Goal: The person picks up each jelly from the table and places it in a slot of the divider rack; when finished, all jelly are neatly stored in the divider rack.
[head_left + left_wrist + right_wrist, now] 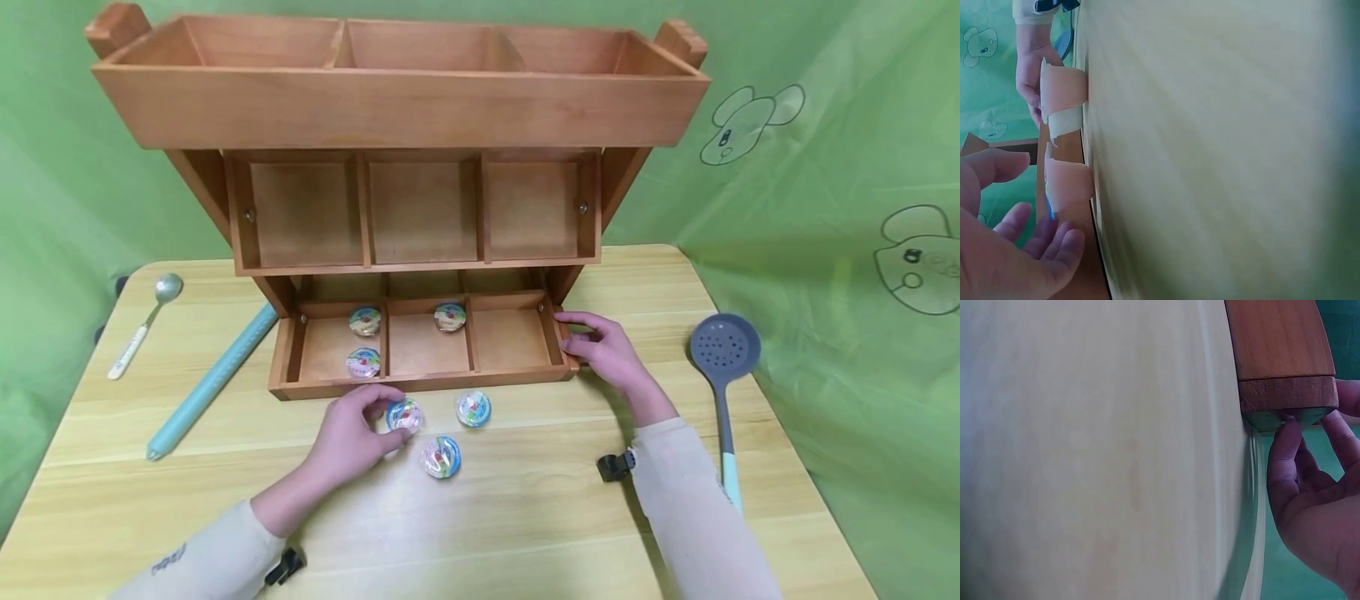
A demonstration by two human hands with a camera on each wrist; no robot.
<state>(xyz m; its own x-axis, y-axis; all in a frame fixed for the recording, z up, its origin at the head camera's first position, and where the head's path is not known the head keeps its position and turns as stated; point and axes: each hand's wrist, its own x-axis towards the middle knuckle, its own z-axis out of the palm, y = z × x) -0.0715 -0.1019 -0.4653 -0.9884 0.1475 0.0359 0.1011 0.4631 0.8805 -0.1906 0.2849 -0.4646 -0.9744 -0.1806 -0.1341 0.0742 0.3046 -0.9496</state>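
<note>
Near cup, lower centre: your sideways sweep could knock it. Left grip spreads round second cup just beyond, unclosed: early lift could fumble. Right grip, centre right, pinches tray: tug could shift it.

Three cups stand before the rack (three more inside); a skimmer lies right.

Green fabric with soft folds hangs across the top and down both sides of the frame, printed at the right with two line-drawn animal heads. A pale wood-grain tabletop with rounded far corners fills the lower frame, softly shiny near bottom centre.
</note>
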